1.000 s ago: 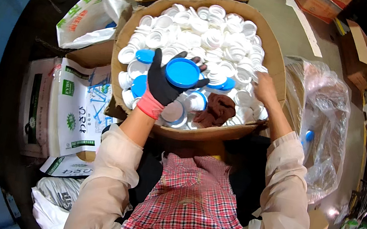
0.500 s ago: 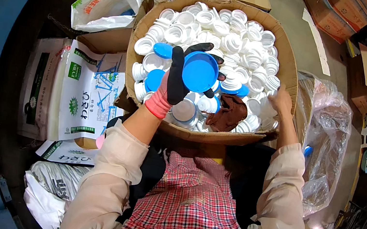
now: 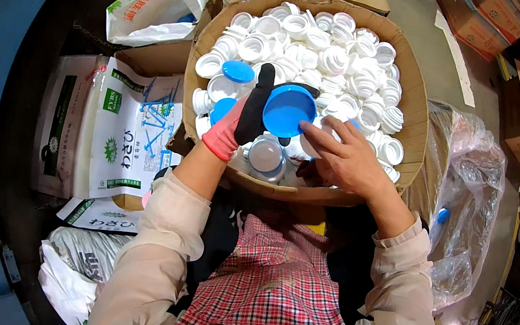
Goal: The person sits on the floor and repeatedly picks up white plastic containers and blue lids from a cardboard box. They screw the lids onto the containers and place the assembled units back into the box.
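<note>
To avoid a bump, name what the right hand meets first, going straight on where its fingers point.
Probably the blue lid in the gloved left hand: the right hand points at its lower right edge, though depth leaves touching unclear.

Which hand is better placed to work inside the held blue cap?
Probably the right hand: its bare fingers are at the rim of the held blue cap, while the gloved left hand is supporting it.
</note>
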Tool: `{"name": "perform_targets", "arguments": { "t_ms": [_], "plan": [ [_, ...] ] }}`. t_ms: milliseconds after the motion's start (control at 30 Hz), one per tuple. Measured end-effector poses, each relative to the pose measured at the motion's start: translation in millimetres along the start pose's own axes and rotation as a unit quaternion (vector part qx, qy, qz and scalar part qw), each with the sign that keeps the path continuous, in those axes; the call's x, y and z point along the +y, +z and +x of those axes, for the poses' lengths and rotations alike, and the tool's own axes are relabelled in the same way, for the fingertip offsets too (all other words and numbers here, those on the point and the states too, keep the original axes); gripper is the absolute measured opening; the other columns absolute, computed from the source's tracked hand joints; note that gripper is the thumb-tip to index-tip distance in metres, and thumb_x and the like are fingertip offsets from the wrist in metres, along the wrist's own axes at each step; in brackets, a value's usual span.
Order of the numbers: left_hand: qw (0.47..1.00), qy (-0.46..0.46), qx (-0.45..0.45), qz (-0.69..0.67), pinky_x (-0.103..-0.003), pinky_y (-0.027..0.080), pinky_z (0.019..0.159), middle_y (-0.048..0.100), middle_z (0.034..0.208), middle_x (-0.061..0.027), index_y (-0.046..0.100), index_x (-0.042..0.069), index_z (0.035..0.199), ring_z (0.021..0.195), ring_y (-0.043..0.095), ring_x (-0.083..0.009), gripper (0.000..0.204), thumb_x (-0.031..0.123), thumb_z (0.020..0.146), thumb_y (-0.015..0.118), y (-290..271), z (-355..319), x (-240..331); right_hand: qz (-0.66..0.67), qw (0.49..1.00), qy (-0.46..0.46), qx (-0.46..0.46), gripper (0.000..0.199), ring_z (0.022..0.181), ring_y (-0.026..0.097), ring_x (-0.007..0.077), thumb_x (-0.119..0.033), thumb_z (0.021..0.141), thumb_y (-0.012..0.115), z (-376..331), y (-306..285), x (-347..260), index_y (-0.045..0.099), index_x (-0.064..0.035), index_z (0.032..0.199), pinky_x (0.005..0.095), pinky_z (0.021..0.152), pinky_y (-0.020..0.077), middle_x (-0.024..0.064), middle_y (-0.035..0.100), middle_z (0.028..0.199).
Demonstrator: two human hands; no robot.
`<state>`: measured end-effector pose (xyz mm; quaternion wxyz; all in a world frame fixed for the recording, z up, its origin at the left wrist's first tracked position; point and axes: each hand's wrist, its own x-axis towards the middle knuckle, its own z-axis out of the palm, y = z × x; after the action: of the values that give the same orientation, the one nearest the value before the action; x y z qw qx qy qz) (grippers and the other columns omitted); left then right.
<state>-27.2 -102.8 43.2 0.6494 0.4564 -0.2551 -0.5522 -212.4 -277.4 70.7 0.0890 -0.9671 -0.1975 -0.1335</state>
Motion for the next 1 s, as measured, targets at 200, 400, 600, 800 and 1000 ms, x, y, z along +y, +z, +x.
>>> {"name": "perform_targets", "arguments": {
  "t_ms": [200,400,600,800,1000],
  "plan": [
    [0.975,0.219,0.026,-0.027,-0.038,0.033,0.112,0.042,0.146,-0.0117,0.025,0.009,0.152,0.133,0.042,-0.0207,0.079,0.065,0.097,0.031,27.2,8.7,-15.2,0.249,0.962,0.056,0.097,0.056,0.111,0.054,0.0317,-0.009,0.064,0.071,3.9,-2.4,-1.0,0.062,-0.0008,0.119,0.0397,0.095,0.0454,0.0117,0.055,0.128],
    [0.964,0.235,0.005,-0.122,-0.056,0.041,0.105,0.041,0.145,-0.0230,0.031,0.017,0.150,0.128,0.046,-0.0441,0.060,0.050,0.101,0.039,43.0,23.6,-19.1,0.644,0.740,0.152,0.126,0.054,0.121,0.051,0.0243,-0.016,0.074,0.074,6.0,6.5,-7.4,0.061,-0.0041,0.125,0.0367,0.100,0.0410,0.0094,0.054,0.127],
    [0.894,0.112,-0.089,-0.425,-0.058,0.054,0.085,0.045,0.140,-0.0276,0.035,0.010,0.146,0.122,0.051,-0.0489,0.076,0.066,0.095,0.033,13.7,18.0,-9.0,0.784,0.523,0.243,0.231,0.061,0.118,0.053,0.0186,-0.010,0.079,0.075,-14.8,1.2,22.4,0.051,-0.0068,0.136,0.0287,0.096,0.0459,0.0097,0.052,0.131],
    [0.888,0.095,-0.113,-0.435,-0.058,0.054,0.085,0.041,0.142,-0.0303,0.031,0.011,0.149,0.121,0.051,-0.0510,0.080,0.068,0.094,0.036,22.7,14.0,-10.8,0.579,0.710,0.278,0.288,0.072,0.125,0.047,0.0195,-0.005,0.072,0.075,3.5,-12.1,13.0,0.047,-0.0066,0.139,0.0315,0.096,0.0470,0.0095,0.049,0.131],
    [0.943,0.130,-0.055,-0.302,-0.040,0.041,0.108,0.050,0.137,-0.0163,0.031,0.005,0.150,0.126,0.052,-0.0285,0.069,0.056,0.102,0.027,49.7,11.7,-13.3,0.230,0.918,0.181,0.268,0.061,0.102,0.060,0.0295,-0.017,0.070,0.083,21.9,-21.2,-17.0,0.058,-0.0047,0.125,0.0363,0.085,0.0497,0.0149,0.060,0.112]
  ]
}}
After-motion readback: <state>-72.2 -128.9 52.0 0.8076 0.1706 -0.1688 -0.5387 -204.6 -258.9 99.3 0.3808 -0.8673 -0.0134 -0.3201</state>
